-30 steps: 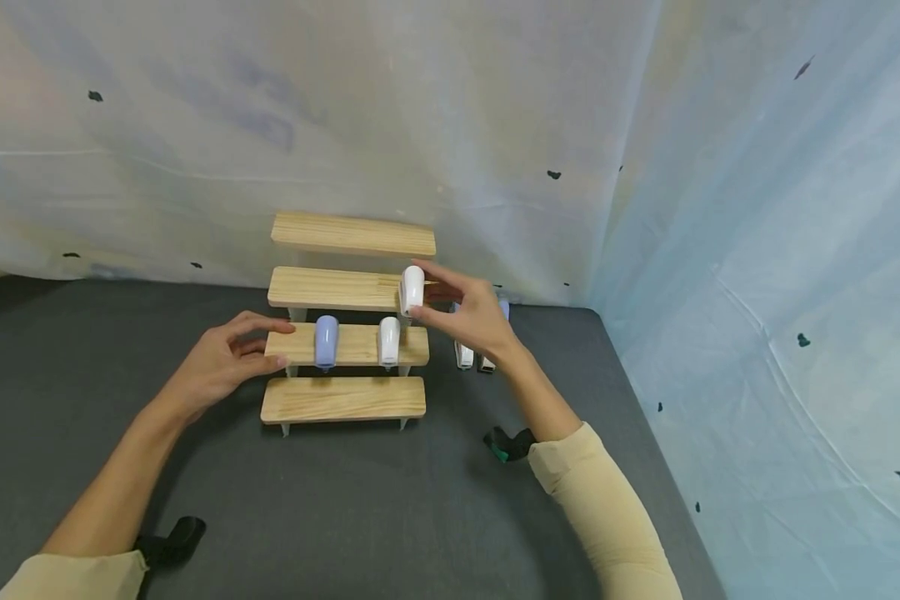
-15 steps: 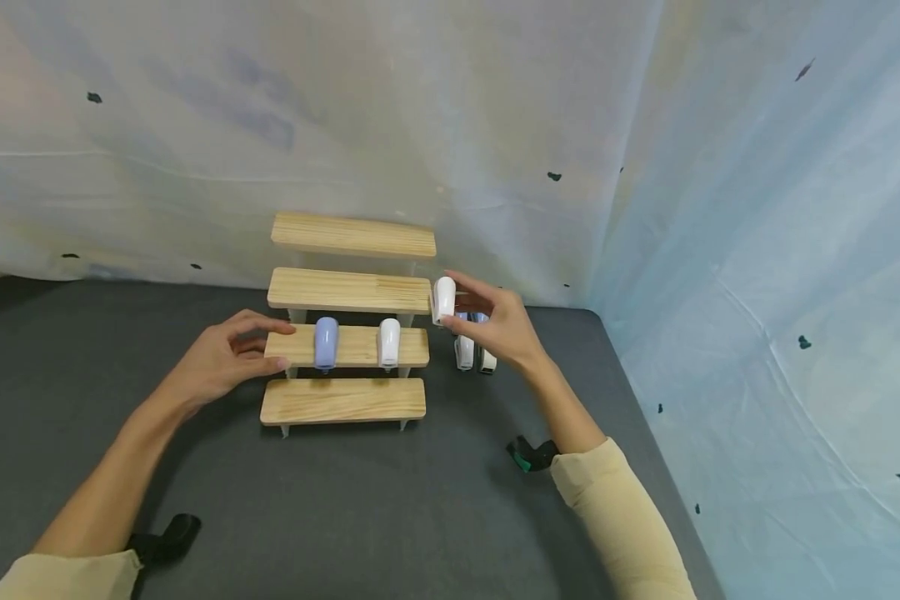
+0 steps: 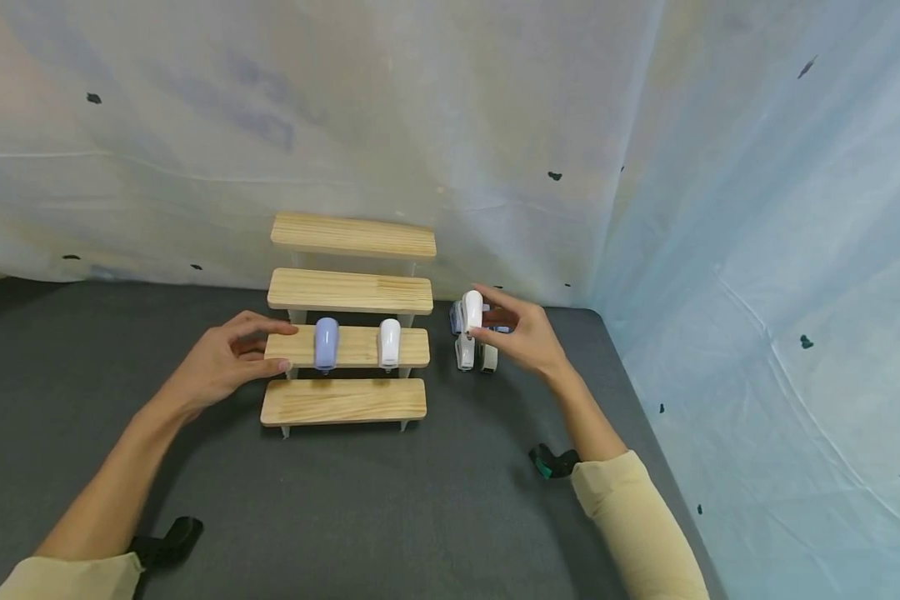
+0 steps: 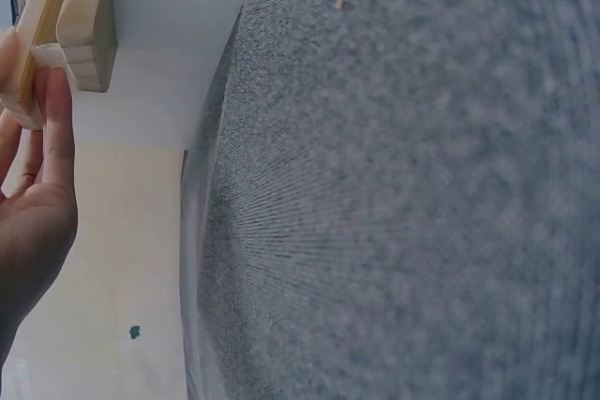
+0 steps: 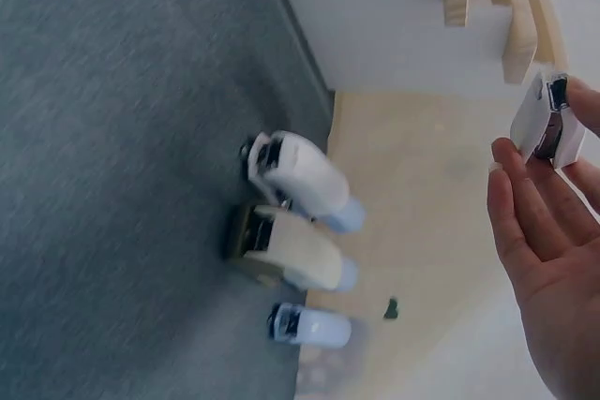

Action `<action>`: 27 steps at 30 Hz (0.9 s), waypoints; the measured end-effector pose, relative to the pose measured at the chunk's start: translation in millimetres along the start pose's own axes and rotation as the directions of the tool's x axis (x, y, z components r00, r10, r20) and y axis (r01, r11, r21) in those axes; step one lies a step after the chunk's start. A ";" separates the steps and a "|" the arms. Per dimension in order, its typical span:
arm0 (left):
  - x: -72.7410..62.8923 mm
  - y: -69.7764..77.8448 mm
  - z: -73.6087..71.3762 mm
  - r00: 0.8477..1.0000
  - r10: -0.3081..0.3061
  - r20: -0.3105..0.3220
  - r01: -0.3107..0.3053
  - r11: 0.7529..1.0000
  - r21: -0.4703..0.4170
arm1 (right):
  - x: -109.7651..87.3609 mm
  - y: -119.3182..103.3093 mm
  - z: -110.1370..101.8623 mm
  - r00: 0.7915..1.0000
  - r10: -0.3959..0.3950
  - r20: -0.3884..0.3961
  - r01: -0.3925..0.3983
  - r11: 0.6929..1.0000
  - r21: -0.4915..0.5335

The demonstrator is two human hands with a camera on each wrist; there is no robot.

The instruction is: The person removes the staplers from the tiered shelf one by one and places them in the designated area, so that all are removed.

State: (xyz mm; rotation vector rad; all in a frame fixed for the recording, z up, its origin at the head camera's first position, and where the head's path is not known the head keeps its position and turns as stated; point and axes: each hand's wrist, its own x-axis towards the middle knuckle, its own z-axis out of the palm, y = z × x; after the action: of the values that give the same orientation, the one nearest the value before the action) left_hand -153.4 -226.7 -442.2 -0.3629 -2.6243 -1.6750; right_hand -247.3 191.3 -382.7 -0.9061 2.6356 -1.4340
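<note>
In the head view, my right hand (image 3: 521, 333) pinches a small white stapler (image 3: 472, 311) between thumb and fingertips, to the right of a stepped wooden shelf (image 3: 343, 400). The right wrist view shows this held stapler (image 5: 534, 124) raised above the table. My left hand (image 3: 228, 358) grips the left end of the shelf's second board from the bottom, and its fingers (image 4: 58, 128) bend around the board's edge in the left wrist view. On that same board stand a lavender stapler (image 3: 326, 343) and another white stapler (image 3: 389, 342), spaced apart.
Several staplers are grouped on the dark table (image 3: 330, 517) right of the shelf, among them a white one (image 3: 465, 353) and a beige one (image 3: 488, 357). Behind hangs a pale curtain (image 3: 495, 125); another sheet borders the right side.
My right hand has moved right and slightly down, carrying the white stapler away from the shelf's third board to over the grouped staplers. The left hand has stayed in place.
</note>
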 end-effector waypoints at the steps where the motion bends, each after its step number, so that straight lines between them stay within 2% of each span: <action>1: -0.2 -0.3 0.0 1.000 -0.003 0.001 0.003 1.000 0.000 | -1.5 2.4 -1.2 1.000 0.010 -0.004 -0.010 1.000 -0.011; 12: 0.3 -1.9 -0.7 1.000 -0.007 0.009 0.007 1.000 0.011 | -17.0 24.9 -16.3 0.998 0.058 -0.024 -0.060 0.993 -0.098; 22: -0.1 -2.4 0.9 1.000 -0.007 0.017 0.007 1.000 0.003 | -27.1 42.8 -23.5 0.991 0.129 -0.021 -0.130 0.990 -0.049; 27: -0.6 -1.9 0.3 1.000 -0.003 0.009 0.003 1.000 0.006 | -29.4 35.2 -25.7 0.988 0.157 -0.005 -0.157 0.987 -0.042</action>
State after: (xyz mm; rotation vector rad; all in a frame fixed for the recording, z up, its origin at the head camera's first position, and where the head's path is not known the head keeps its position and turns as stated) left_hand -153.1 -227.3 -444.1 -0.3675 -2.6370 -1.6699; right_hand -246.8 240.0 -402.6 -0.6816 2.6787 -1.3486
